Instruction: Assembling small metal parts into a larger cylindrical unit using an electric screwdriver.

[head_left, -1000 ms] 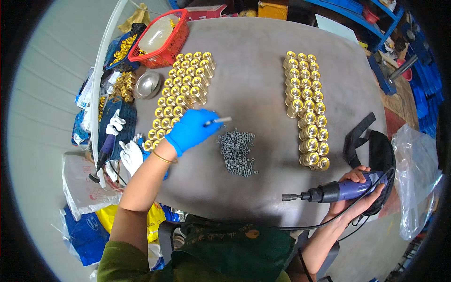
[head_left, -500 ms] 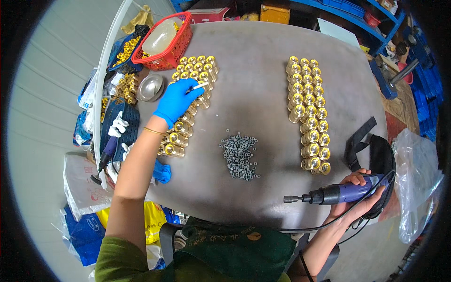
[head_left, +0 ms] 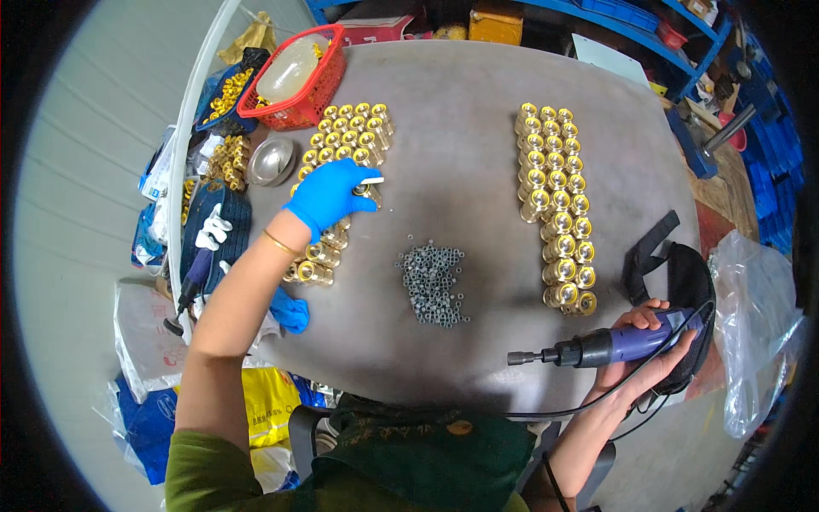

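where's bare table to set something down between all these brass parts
Widest bare patch: table between the left brass cluster and the right brass rows, above the screw pile. Crowded at the left hand and red basket.

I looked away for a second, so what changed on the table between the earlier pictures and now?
The gloved left hand carried its small white piece away from the pile of grey nuts up to the left batch of brass fittings, then settled lower along it. The right hand kept holding the purple power screwdriver. The right rows of brass fittings stayed put.
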The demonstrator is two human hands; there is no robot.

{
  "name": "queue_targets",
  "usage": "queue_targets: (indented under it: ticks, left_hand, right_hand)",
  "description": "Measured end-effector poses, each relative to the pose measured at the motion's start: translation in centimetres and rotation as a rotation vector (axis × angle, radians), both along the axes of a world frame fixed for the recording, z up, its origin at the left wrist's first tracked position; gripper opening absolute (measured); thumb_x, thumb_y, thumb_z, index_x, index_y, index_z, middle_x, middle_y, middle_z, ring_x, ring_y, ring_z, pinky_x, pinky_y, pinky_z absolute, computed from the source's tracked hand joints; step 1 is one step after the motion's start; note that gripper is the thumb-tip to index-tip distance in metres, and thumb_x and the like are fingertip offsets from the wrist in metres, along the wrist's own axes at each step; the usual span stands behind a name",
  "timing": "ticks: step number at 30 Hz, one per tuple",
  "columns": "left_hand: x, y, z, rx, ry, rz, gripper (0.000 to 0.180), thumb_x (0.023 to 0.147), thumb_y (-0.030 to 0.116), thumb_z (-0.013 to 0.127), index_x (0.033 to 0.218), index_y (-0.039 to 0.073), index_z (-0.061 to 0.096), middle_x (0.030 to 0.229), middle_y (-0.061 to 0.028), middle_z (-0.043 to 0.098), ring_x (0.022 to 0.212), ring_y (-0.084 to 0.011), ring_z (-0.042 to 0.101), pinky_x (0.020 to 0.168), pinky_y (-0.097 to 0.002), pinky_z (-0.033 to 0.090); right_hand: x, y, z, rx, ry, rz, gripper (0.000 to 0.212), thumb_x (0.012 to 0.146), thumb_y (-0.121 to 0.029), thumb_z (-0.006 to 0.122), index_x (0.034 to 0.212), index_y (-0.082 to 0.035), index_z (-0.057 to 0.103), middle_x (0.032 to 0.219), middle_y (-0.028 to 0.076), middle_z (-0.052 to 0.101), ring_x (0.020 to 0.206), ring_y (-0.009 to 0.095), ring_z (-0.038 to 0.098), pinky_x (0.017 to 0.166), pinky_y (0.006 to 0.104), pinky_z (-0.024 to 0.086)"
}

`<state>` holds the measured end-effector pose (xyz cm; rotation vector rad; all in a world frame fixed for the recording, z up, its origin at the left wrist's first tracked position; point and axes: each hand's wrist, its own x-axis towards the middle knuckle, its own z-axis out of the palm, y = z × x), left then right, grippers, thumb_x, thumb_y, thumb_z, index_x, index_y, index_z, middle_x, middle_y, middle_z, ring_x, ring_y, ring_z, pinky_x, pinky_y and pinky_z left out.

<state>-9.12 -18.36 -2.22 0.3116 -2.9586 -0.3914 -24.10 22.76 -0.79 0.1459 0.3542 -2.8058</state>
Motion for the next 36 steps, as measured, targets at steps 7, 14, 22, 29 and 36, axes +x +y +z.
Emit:
queue_targets:
  ticks: [7,14,22,29,36]
  left_hand:
    - [-0.8,4.5,1.7,0.367,-0.164,0.234,0.026,0.073,0.026,0.067,0.089,0.006,0.065,0.066,-0.0095,0.060,0.058,-0.0168,0.058,0.057,-0.0278,0.045]
    - [2.9,18.5,0.4,1.311,0.004,0.296,0.024,0.084,0.016,0.054,0.101,0.002,0.061,0.068,0.0005,0.055,0.050,-0.0029,0.038,0.044,-0.0172,0.030]
    - [2.3,21.6,1.0,1.606,0.073,0.322,0.027,0.085,0.023,0.054,0.099,0.001,0.061,0.071,-0.0014,0.057,0.052,-0.0034,0.043,0.045,-0.0175,0.034]
    - [2.1,22.5,0.7,1.595,0.122,0.312,0.030,0.085,0.028,0.056,0.099,0.002,0.061,0.074,-0.0029,0.060,0.054,-0.0033,0.045,0.047,-0.0165,0.036]
    - [2.1,22.7,0.3,1.430,0.031,0.324,0.033,0.085,0.029,0.056,0.102,0.001,0.058,0.078,-0.0057,0.062,0.061,-0.0068,0.056,0.050,-0.0173,0.043]
  right_hand:
    - [0.5,0.0,1.4,0.046,0.089,-0.062,0.051,0.080,-0.041,0.059,0.103,0.002,0.046,0.097,0.016,0.052,0.065,0.014,0.048,0.060,0.0257,0.042]
    - [1.1,-1.0,3.7,-0.006,0.127,-0.170,0.053,0.078,-0.045,0.059,0.102,0.000,0.045,0.099,0.015,0.052,0.062,0.013,0.047,0.058,0.0248,0.043]
    - [1.4,-0.5,3.9,0.085,0.118,-0.260,0.055,0.077,-0.049,0.058,0.101,0.000,0.046,0.093,0.013,0.054,0.059,0.012,0.046,0.054,0.0227,0.040]
    - [1.1,0.0,3.8,0.135,0.224,-0.276,0.053,0.077,-0.050,0.057,0.097,-0.002,0.045,0.083,0.009,0.052,0.053,0.010,0.043,0.048,0.0216,0.036]
    - [1.0,0.1,3.7,0.139,0.310,-0.245,0.055,0.076,-0.052,0.057,0.098,-0.003,0.044,0.084,0.010,0.051,0.052,0.010,0.044,0.048,0.0217,0.036]
